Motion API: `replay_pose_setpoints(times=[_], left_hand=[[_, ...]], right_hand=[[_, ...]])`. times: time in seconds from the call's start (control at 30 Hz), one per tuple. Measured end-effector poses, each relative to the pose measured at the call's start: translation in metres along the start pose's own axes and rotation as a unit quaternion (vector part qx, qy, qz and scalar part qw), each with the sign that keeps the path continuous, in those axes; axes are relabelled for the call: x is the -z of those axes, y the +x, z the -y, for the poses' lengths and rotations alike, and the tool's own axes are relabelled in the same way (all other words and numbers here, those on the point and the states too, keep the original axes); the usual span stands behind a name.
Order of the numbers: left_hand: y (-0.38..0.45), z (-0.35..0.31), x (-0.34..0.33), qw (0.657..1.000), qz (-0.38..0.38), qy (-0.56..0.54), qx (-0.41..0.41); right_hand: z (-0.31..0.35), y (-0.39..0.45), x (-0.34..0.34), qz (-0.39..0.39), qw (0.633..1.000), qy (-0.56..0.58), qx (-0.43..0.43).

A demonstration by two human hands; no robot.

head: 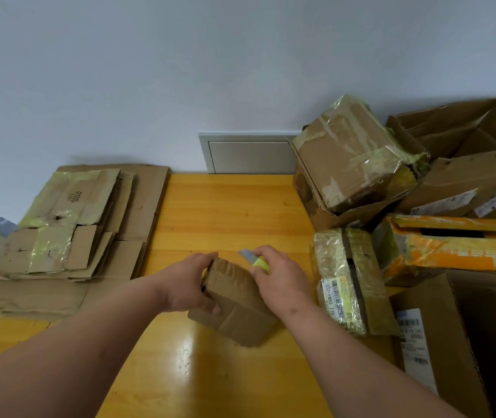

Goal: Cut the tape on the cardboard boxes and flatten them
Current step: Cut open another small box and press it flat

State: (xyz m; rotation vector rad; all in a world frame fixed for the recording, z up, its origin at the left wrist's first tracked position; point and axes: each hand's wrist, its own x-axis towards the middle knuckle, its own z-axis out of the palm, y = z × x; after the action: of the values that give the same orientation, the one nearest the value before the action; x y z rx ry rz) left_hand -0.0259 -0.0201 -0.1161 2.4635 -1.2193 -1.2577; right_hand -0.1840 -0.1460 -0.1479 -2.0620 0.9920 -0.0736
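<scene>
The left hand (pixel 191 285) is gripping a small cardboard box (pixel 234 303) tilted on the table (pixel 225 206), while the right hand (pixel 277 279) is clutching a yellow utility knife (pixel 255 260) at its far edge. If the blade slips off the tape, it is likely heading toward the left fingers.

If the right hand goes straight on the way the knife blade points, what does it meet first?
The right hand aims the knife up-left, away from the person. Beyond it lies only bare table, then probably the wall panel.

We cannot see most of the knife (pixel 255 260); the right hand (pixel 280 285) covers its handle. The left hand (pixel 191 285) hides the small box's (pixel 234 303) near corner. The picture's right edge crops the large open box (pixel 464 342).
</scene>
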Motion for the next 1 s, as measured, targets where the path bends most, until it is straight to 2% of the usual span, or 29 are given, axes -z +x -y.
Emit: replay_pose_setpoints(times=[0.13, 0.3, 0.77, 1.0], left_hand=[[-0.001, 0.004, 0.008, 0.996, -0.074, 0.042, -0.02], [-0.001, 0.006, 0.004, 0.988, -0.118, 0.09, -0.041], [-0.007, 0.007, 0.001, 0.987, -0.135, 0.081, -0.042], [-0.007, 0.005, 0.0, 0.984, -0.144, 0.101, -0.037]], right_hand=[[0.004, 0.001, 0.006, -0.026, 0.999, 0.003, 0.039], [0.013, -0.004, 0.001, -0.044, 0.992, -0.051, 0.105], [0.031, -0.017, 0.0, -0.052, 0.965, -0.142, 0.214], [0.037, -0.02, 0.0, -0.083, 0.943, -0.21, 0.243]])
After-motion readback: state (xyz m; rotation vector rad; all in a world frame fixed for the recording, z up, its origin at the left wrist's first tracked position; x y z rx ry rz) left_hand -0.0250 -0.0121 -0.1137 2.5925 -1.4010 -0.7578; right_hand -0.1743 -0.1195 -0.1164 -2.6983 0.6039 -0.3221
